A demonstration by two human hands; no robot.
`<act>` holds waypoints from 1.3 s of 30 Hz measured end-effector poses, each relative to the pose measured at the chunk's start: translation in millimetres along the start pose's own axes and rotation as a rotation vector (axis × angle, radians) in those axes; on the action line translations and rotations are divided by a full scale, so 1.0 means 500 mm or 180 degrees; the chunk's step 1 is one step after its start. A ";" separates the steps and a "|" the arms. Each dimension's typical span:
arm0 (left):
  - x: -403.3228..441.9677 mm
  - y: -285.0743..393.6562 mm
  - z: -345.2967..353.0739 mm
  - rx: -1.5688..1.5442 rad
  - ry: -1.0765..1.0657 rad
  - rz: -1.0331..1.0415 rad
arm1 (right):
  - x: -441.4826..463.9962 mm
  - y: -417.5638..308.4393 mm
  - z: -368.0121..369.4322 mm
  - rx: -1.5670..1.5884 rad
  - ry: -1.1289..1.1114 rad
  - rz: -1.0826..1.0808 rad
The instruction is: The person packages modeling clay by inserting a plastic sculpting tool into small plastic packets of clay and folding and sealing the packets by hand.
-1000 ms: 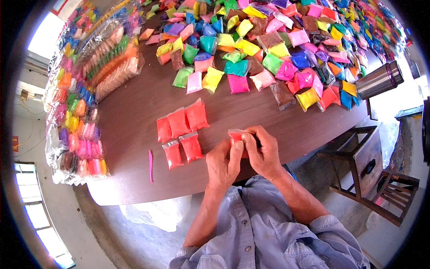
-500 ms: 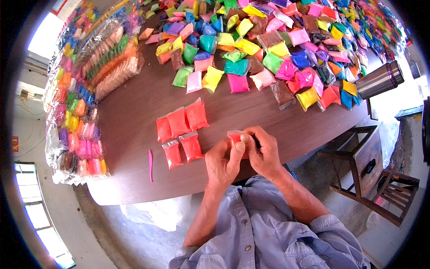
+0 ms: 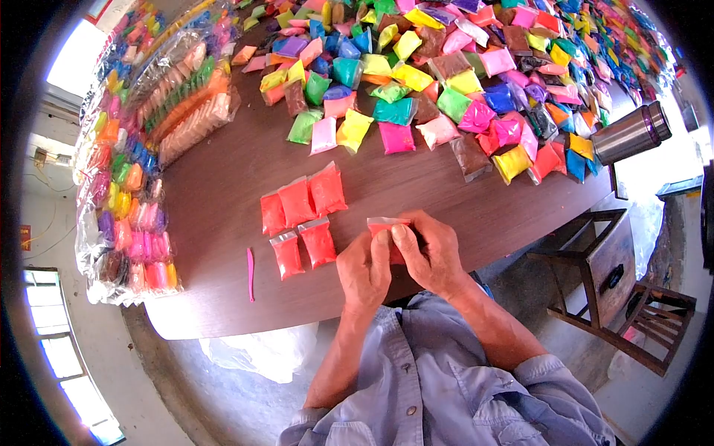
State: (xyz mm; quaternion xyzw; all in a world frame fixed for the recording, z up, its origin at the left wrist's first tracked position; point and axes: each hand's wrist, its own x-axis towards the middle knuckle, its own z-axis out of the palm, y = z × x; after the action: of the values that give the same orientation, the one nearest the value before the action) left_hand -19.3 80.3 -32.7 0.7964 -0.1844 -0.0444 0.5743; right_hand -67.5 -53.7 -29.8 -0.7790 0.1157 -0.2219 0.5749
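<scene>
Between my two hands is a small clear plastic bag of red clay (image 3: 388, 224), its top edge showing above my thumbs. My left hand (image 3: 363, 269) is closed on its left side. My right hand (image 3: 435, 254) grips the right side, thumb against the front. The fingers behind the bag are mostly hidden. To the left, several similar red clay bags (image 3: 318, 243) lie in two rows on the brown table (image 3: 216, 223). A thin pink modelling tool (image 3: 251, 275) lies left of them.
A large heap of small colourful bags (image 3: 416, 74) covers the far side of the table. Long packs of coloured bags (image 3: 130, 245) are stacked along the left edge. A steel flask (image 3: 631, 134) lies at the right, above a wooden stool (image 3: 595, 267).
My hands have shifted on the red clay bag: both thumbs now lie side by side below its top edge, and more of that edge shows. The bags on the table have stayed put.
</scene>
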 end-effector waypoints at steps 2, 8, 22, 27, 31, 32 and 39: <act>0.001 0.012 0.003 -0.0085 0.0008 -0.0059 | -0.001 0.008 0.000 0.0023 0.0027 -0.0023; 0.002 0.025 0.005 -0.0641 -0.0080 -0.0352 | -0.005 0.023 -0.003 -0.0039 0.0037 -0.0230; 0.002 -0.004 0.000 -0.0200 0.0053 -0.0086 | -0.004 0.015 -0.003 -0.0095 -0.0036 -0.0136; -0.002 -0.005 0.010 -0.0841 0.0105 -0.0280 | -0.005 0.017 -0.003 0.0018 -0.0014 -0.0094; 0.002 -0.002 0.002 -0.0248 0.0269 -0.0110 | -0.004 0.012 0.001 -0.0002 0.0071 -0.0179; 0.002 -0.004 0.001 -0.0248 0.0271 -0.0110 | -0.003 0.008 0.000 -0.0037 0.0028 -0.0154; 0.000 0.002 -0.002 -0.0073 0.0256 -0.0120 | -0.002 0.005 0.000 -0.0051 0.0008 -0.0153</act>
State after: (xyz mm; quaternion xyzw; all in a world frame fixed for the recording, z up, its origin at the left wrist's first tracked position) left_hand -19.4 80.7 -31.3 0.7942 -0.1456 -0.0251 0.5894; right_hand -68.3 -54.2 -32.3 -0.7859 0.0995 -0.2356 0.5630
